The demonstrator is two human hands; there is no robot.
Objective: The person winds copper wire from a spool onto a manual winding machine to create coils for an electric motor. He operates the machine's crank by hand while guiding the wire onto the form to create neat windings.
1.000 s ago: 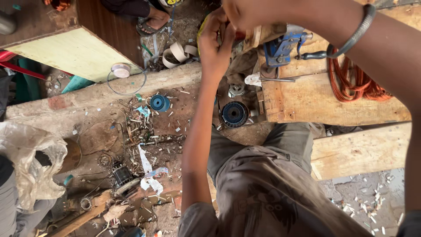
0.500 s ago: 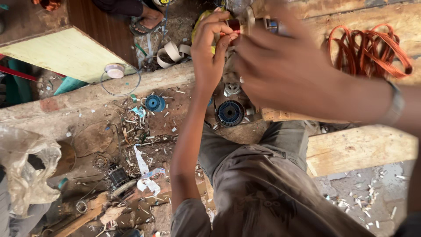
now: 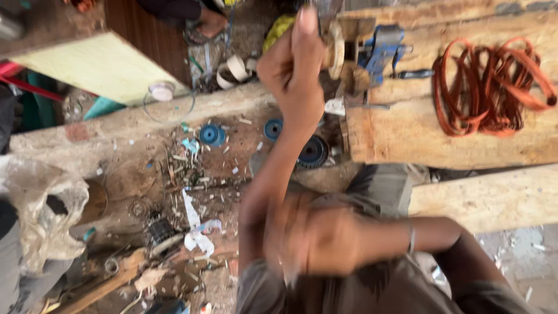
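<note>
Head view: left hand [image 3: 293, 70], grip closed on a pale round part [image 3: 335, 49] clamped at the blue vise [image 3: 381, 46] on the plank table [image 3: 407, 134]. Right hand [image 3: 325, 241] blurred below, grip cannot be told. Orange cord coil [image 3: 491, 87] right; blue discs [image 3: 212, 135], clear plastic bag [image 3: 40, 215] on littered floor; bare plank along the table's near edge.
</note>
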